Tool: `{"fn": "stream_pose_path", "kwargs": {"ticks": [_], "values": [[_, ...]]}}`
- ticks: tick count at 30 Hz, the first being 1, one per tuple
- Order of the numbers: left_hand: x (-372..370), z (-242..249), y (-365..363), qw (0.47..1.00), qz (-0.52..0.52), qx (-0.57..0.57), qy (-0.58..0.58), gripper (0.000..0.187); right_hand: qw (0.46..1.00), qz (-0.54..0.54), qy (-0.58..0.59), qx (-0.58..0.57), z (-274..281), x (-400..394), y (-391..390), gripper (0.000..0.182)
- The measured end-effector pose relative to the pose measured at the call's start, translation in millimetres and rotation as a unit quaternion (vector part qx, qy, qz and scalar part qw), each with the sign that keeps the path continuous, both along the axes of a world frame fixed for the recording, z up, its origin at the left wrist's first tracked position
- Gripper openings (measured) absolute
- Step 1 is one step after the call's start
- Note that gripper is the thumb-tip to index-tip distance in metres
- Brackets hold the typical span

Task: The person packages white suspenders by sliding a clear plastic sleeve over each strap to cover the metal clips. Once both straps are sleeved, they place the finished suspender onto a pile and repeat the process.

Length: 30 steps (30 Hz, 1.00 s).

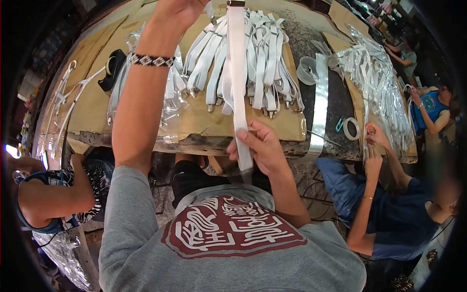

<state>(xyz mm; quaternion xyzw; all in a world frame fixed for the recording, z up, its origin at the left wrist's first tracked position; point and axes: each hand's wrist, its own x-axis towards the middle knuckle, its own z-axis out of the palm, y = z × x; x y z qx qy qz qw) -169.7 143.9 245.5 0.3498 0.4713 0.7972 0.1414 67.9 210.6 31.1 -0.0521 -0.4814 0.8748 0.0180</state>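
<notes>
A pair of white elastic suspenders runs upright in front of me, with a metal slider at its top by the frame's upper edge. My right hand is closed around its lower part, thumb on the strap; the end below is blurred. My left hand is raised at the top, its fingers cut off by the frame. Close to it hangs a short strap end with a metal clip. Behind lies a heap of white suspenders with metal clips, spread on the cardboard-covered table.
Left of the heap are plastic-wrapped suspenders and a black tape dispenser. On the right are a clear tub, a tape roll and a wrapped pile. Co-workers sit on both sides, one close on my right.
</notes>
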Motion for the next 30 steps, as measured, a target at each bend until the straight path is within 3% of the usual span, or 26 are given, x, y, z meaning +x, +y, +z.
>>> {"fn": "stream_pose_path", "kwargs": {"ticks": [2,3,6,9,12,13,16,19,23,24,25,26,28,30], "values": [[-2,-2,4,0.999,0.025,-0.015,0.031,0.025,1.000,0.013,0.000,0.000,-3,7,-1,0.025],[-21,-1,12,0.999,0.037,-0.038,-0.008,0.026,1.000,0.015,0.012,-0.001,-5,11,-1,0.026],[-59,-21,23,0.999,0.017,-0.047,0.014,0.026,0.999,0.002,0.032,-0.012,-3,17,-2,0.025],[-85,-49,36,0.994,-0.017,-0.095,-0.047,0.026,0.999,-0.018,0.027,-0.018,-3,19,0,0.025],[-163,-138,40,0.980,-0.090,-0.173,0.036,0.057,0.998,-0.059,-0.012,-0.018,-8,6,5,0.025],[-96,-115,32,0.934,0.062,-0.349,0.048,0.060,0.997,-0.072,-0.016,-0.020,-13,0,7,0.025],[-75,-178,-2,0.892,0.151,-0.396,0.159,0.046,0.995,-0.094,-0.032,-0.024,-25,-9,15,0.026],[17,-205,-54,0.933,0.085,-0.337,0.094,0.030,0.993,-0.101,-0.041,-0.048,-34,-11,17,0.027],[105,-257,-99,0.956,0.001,-0.294,-0.021,0.026,0.992,-0.084,-0.048,-0.082,-36,-15,16,0.029],[124,-248,-105,0.941,-0.032,-0.325,-0.090,0.027,0.992,-0.080,-0.045,-0.085,-37,-18,15,0.030],[136,-239,-109,0.932,-0.062,-0.345,-0.098,0.028,0.992,-0.077,-0.046,-0.091,-40,-20,14,0.032],[144,-264,-110,0.954,-0.076,-0.277,-0.086,0.031,0.991,-0.079,-0.048,-0.094,-41,-21,12,0.032],[158,-261,-114,0.940,-0.110,-0.278,-0.165,0.032,0.991,-0.082,-0.047,-0.098,-39,-24,6,0.032],[168,-267,-110,0.960,-0.094,-0.200,-0.171,0.030,0.992,-0.076,-0.045,-0.090,-42,-27,1,0.031]]}}
